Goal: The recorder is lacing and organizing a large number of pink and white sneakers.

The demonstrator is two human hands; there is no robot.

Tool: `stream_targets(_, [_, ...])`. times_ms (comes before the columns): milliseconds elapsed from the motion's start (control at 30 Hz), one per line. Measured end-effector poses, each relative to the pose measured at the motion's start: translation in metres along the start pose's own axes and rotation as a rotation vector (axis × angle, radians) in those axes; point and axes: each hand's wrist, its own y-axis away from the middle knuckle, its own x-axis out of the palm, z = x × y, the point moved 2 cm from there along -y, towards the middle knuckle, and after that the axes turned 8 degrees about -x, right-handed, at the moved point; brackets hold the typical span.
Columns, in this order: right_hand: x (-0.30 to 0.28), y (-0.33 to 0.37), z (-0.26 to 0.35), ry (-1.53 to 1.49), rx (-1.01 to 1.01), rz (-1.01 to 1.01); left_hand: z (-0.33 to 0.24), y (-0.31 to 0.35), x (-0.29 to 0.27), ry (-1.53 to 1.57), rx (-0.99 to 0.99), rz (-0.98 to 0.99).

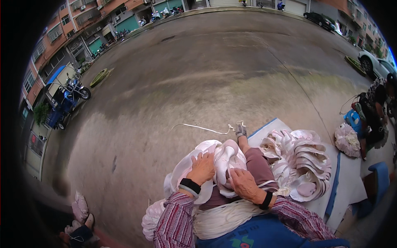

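On my lap lies a bundle of white and pale pink, soft, cup-like pieces [230, 159], nested and folded together; their exact kind I cannot make out. My left hand [202, 168] rests with fingers stretched out over the white pieces on the bundle's left side. At the bundle's right side, my right hand [247, 185] has its fingers bent and pinched on the edge of a pinkish piece. Both wrists wear dark bands. A thick hank of cream cord [225, 219] lies across my lap, below the bundle and over a blue apron [264, 234].
To the right, a large heap of similar pieces [308, 159] sits on a pale sheet [285, 126]. A loose white strip [202, 129] lies on the concrete ahead, by my foot. Another person [376, 103] sits at far right, near a blue chair [378, 177]. A blue three-wheeler [66, 101] stands left.
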Motion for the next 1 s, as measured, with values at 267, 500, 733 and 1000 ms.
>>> stream_targets(267, [-0.009, 0.000, -0.007, -0.122, 0.106, -0.157, -0.012, -0.020, -0.011, 0.106, -0.027, 0.199])
stream_targets(500, [0.001, 0.000, -0.005, -0.280, 0.149, -0.185, -0.037, -0.071, -0.002, 0.681, -0.032, 0.221])
stream_targets(733, [-0.001, 0.010, 0.015, -0.025, -0.024, -0.099, -0.018, -0.111, 0.001, 0.215, -0.038, -0.133])
stream_targets(1000, [0.008, 0.012, 0.017, -0.193, -0.143, -0.038, 0.026, -0.099, 0.013, 0.628, -0.194, 0.326])
